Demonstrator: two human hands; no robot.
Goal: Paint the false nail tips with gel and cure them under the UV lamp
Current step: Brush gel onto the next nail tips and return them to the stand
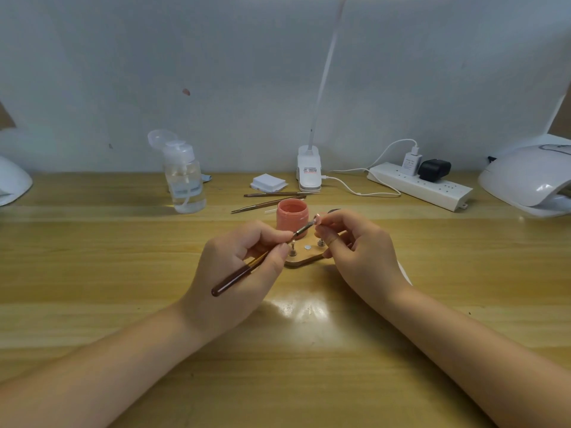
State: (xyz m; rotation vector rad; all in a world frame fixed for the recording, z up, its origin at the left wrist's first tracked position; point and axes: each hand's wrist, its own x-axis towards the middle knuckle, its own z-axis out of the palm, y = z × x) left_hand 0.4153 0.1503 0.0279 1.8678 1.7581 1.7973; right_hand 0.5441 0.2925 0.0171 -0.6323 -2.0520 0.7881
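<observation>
Head view. Left hand (238, 257) pinching a brush (261, 259), fingers clamped round its shaft, dark handle end pointing down-left, bristle end raised up-right. Right hand (355, 245) holding a small nail tip (317, 218) between thumb and forefinger, fingers curled round it, just above the stand (301, 261). Brush tip touching the nail tip. Stand lying flat on the wooden surface (123, 273) between the two hands, with two small metal posts and a round silver disc between them. Open pink gel pot (292, 215) standing just behind the stand, near the brush tip. Two spare brushes (272, 199) lying behind the pot. Stack of white pads (268, 182) further back, beside a white clip lamp base (309, 173) with its stalk rising up the wall. Clear pump bottle (184, 180) to the left, lid flipped open. White power strip (420, 185) to the right with two plugs in it. White UV lamp (528, 180) at the far right edge, well apart from the hands; another white rounded object (12, 183) at the far left edge.
</observation>
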